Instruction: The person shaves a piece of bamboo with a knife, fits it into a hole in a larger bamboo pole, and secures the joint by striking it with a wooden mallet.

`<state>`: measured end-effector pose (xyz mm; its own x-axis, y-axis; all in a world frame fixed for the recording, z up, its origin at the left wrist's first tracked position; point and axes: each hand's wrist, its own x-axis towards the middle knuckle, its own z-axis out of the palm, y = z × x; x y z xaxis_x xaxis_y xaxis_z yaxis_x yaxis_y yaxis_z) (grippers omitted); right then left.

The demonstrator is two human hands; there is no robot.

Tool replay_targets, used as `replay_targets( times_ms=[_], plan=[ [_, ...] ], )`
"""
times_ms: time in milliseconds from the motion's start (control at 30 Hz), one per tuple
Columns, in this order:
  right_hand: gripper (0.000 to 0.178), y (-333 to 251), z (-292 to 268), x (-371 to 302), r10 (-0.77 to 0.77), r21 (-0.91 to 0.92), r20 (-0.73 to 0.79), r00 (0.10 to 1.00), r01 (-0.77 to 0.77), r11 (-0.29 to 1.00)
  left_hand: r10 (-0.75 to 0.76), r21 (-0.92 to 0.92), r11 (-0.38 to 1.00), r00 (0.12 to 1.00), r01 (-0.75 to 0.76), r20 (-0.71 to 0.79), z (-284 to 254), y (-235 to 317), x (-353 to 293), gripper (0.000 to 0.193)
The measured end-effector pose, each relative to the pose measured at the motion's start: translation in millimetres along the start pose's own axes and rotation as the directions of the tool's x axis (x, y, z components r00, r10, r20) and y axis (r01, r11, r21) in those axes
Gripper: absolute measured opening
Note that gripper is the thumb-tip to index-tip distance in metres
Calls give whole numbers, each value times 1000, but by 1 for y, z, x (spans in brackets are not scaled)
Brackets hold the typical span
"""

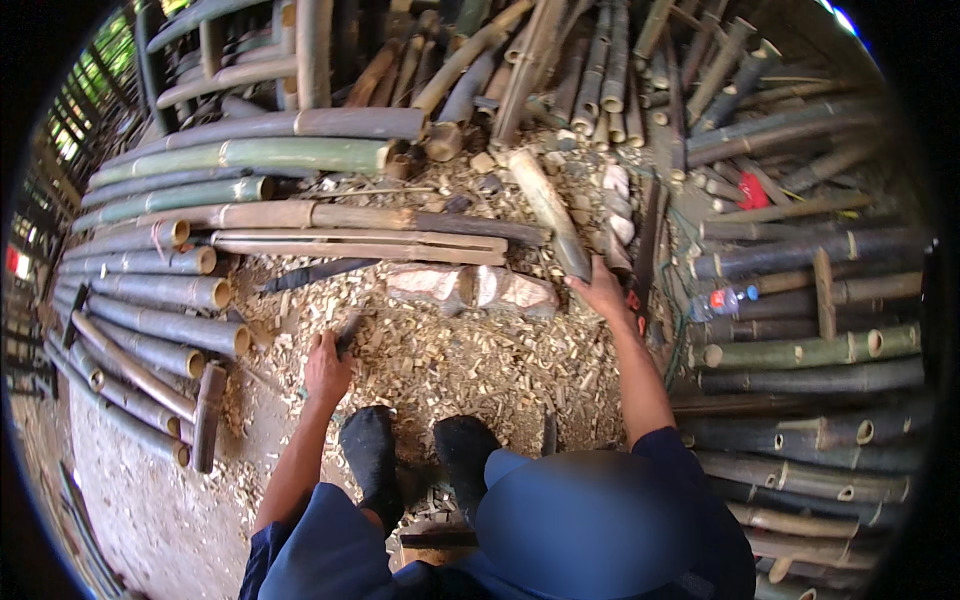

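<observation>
Left hand: the left hand (pixel 327 368) is down on the chip-strewn ground, its fingers curled around the handle end of a dark long-bladed knife (pixel 345 335); only a short dark piece of the tool shows above the knuckles, so the grasp looks closed on it
Right hand: the right hand (pixel 603 291) reaches forward with the arm stretched out and grips the near end of a pale weathered bamboo pole (pixel 548 208), fingers wrapped over it
Bamboo pole: it lies on the ground and runs up and away from the right hand toward the heap of cut ends at the top of the view
Chopping block: a pinkish rough wooden log (pixel 470 287) lies crosswise on the ground between the two hands, just left of the right hand
Ground: a thick layer of light bamboo chips and shavings (pixel 450 360) covers the floor around the block and both hands
Feet: two feet in black socks (pixel 415 450) rest on the chips near the lower middle
Left stack: green and brown bamboo stems (pixel 180 290) lie stacked, cut ends facing the chips
Right stack: darker grey-green bamboo stems (pixel 810 350) lie piled beside the right arm
Bottle: a clear plastic bottle with a red band (pixel 718 300) lies among the right stems
</observation>
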<state>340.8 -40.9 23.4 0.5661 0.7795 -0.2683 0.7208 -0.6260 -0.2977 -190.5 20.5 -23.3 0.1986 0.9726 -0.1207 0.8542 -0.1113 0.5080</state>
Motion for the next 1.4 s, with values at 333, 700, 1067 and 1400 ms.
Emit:
replay_targets(
  times_ms=[333,700,1067,1400],
  plan=[
    [70,25,17,-142,162,514,-334,929,35,857,6,-33,999,977,-14,-213,-14,-37,-12,25],
    [68,32,-30,-205,122,443,-362,924,56,895,645,-61,764,757,-643,99,-54,156,-49,37],
    [64,28,10,-269,-9,230,-52,999,21,973,820,-289,569,556,-770,135,-10,226,-86,57],
    [89,35,50,-156,-312,-245,-177,933,265,933,-280,-595,772,960,224,-2,-16,-12,-93,34]
  ],
)
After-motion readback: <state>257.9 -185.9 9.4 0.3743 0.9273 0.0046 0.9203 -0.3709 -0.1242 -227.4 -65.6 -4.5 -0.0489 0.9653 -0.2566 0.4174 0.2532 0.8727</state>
